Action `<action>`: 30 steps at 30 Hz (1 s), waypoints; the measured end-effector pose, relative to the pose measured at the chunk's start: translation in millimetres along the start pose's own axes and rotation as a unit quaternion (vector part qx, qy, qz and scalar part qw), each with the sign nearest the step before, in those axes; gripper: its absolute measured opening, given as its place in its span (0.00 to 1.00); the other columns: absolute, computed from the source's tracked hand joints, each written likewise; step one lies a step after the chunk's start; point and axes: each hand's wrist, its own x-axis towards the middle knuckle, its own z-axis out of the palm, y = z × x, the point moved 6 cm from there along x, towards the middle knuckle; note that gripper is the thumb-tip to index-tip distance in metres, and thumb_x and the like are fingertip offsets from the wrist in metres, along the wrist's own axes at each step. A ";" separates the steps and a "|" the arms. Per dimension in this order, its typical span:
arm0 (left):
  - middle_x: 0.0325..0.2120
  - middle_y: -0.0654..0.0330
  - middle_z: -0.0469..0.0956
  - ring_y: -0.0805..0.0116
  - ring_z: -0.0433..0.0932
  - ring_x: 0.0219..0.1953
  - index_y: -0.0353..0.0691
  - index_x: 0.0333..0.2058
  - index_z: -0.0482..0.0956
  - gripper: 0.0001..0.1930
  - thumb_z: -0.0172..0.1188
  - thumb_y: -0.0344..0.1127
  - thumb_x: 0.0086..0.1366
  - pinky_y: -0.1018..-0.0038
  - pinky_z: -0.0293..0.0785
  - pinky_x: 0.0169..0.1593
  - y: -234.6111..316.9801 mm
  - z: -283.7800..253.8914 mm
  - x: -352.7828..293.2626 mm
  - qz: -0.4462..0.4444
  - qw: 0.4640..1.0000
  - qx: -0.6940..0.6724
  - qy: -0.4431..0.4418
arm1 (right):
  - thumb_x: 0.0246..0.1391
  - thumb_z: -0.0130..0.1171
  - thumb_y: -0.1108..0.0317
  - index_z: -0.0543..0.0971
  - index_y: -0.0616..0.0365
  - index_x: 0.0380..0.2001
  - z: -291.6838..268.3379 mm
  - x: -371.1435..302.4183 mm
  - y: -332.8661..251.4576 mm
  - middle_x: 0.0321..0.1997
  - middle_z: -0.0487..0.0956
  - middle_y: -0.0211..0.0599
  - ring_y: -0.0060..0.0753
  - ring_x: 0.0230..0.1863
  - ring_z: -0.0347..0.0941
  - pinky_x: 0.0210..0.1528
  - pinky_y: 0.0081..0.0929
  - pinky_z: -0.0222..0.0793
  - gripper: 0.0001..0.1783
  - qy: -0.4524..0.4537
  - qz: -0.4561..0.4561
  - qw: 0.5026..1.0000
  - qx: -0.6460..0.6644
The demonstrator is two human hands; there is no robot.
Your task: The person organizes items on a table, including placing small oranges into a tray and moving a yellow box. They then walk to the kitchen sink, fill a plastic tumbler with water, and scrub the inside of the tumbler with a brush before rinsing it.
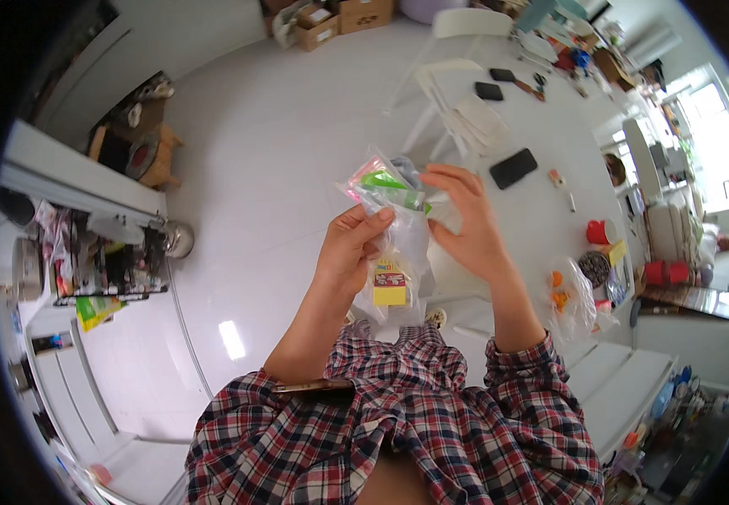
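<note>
In front of me, my left hand (354, 244) is closed, its thumb pressed on a bunch of clear plastic bags. A thin clear packet with pink and green parts (380, 180) sticks up above the thumb. Below the same hand hangs a clear bag (415, 244), and a small yellow box with a dark picture panel (390, 295) shows through the plastic. My right hand (470, 220) is just right of the packets, thumb and fingers apart around a gap. Its fingertips come close to a greyish rolled piece (407, 171) behind the packet; whether they touch is unclear.
On the white table at right lie a black phone (513, 169), a red mug (600, 231) and a plastic bag with orange items (573, 296). A white chair (470, 23) stands beyond. Shelves with goods (103, 244) line the left; another phone (314, 386) rests at my lap.
</note>
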 end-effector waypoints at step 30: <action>0.44 0.60 0.77 0.72 0.73 0.47 0.31 0.51 0.72 0.19 0.61 0.25 0.60 0.72 0.67 0.54 44.4 -65.9 138.8 0.034 0.957 0.140 0.251 | 0.41 0.71 0.70 0.72 0.63 0.47 224.6 -64.5 332.6 0.41 0.78 0.37 0.29 0.42 0.75 0.47 0.26 0.71 0.28 0.214 0.494 0.805 0.249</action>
